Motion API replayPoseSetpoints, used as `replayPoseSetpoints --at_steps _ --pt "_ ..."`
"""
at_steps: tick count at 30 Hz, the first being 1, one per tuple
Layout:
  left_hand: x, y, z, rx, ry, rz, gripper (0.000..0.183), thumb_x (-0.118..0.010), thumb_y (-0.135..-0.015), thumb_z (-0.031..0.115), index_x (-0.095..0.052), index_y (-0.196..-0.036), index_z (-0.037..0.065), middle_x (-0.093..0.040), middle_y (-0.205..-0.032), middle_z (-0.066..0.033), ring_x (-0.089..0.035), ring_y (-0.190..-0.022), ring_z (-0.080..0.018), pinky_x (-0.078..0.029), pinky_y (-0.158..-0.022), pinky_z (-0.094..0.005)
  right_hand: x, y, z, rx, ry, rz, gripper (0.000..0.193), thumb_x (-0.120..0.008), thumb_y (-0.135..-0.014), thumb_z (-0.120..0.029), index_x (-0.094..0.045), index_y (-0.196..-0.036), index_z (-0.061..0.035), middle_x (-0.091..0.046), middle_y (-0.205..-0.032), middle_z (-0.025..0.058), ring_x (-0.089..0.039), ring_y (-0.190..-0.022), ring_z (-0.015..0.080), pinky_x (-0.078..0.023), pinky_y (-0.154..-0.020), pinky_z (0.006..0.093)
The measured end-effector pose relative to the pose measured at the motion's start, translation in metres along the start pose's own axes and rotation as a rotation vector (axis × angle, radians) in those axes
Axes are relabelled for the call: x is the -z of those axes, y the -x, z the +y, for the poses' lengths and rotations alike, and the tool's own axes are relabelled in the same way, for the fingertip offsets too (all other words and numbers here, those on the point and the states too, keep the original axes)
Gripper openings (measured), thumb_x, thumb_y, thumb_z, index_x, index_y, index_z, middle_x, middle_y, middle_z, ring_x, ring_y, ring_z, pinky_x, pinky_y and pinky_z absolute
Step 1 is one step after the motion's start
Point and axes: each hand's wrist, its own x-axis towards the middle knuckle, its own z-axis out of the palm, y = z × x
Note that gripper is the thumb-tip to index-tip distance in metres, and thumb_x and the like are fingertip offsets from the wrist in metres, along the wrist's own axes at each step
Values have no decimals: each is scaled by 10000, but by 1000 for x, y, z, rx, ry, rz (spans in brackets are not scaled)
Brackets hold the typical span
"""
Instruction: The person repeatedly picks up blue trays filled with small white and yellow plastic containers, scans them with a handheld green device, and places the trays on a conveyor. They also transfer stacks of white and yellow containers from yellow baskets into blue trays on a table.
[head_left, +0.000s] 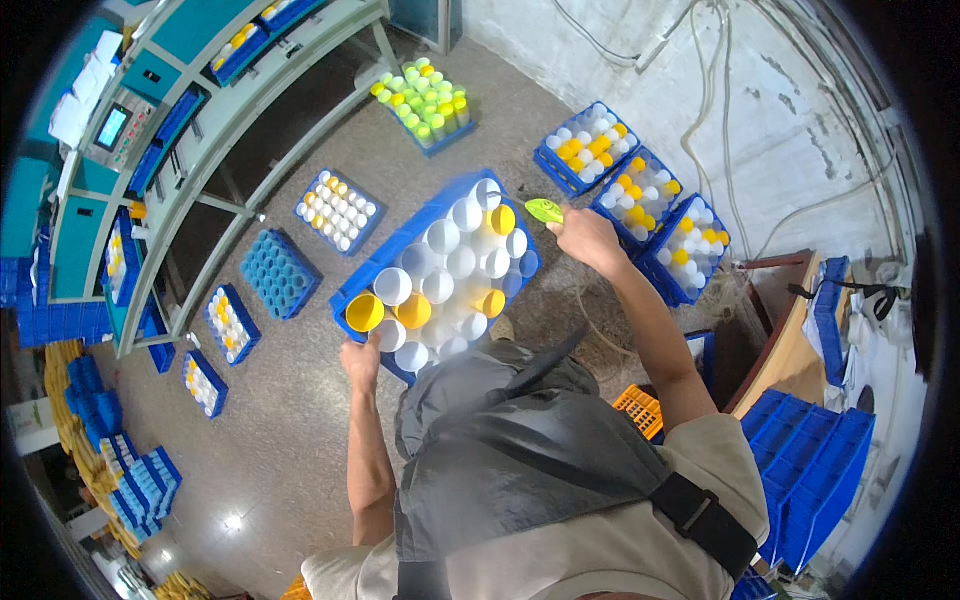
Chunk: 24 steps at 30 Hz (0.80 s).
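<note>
A blue crate [368, 282] of white and yellow cups [461, 263] sits before the person, seemingly off the floor. The left hand's [360, 362] grip grasps its near-left edge; the right hand's [588, 240] is clenched round a green tool [545, 210] just beside the far-right edge. The crate looks mostly filled; what remains, I cannot tell. Beyond, three filled crates [555, 175] stand near the wall.

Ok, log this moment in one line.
left hand: holds blue crate | right hand: holds green object | crate: white, yellow cups
</note>
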Motion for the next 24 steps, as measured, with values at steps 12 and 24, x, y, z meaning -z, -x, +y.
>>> replayPoseSetpoints --at_steps 12,24 --pt "-13 -2 21 -68 -173 -55 367 -726 -759 286 -698 -985 -1 -702 -918 -261 -683 -953 -398 -508 -841 -452 0 34 -12 -1 16 -155 449 -564 -941 -361 -585 -1239 -27 -688 -943 244 -659 -922 417 -514 -806 505" --pt "-27 5 26 -105 -326 -19 546 -677 -758 291 -575 -1170 -53 -685 -852 -283 -682 -881 -420 -518 -840 -477 -7 82 -40 128 6 -143 389 -562 -939 -325 -600 -1149 1 -695 -895 235 -680 -880 397 -530 -779 494"
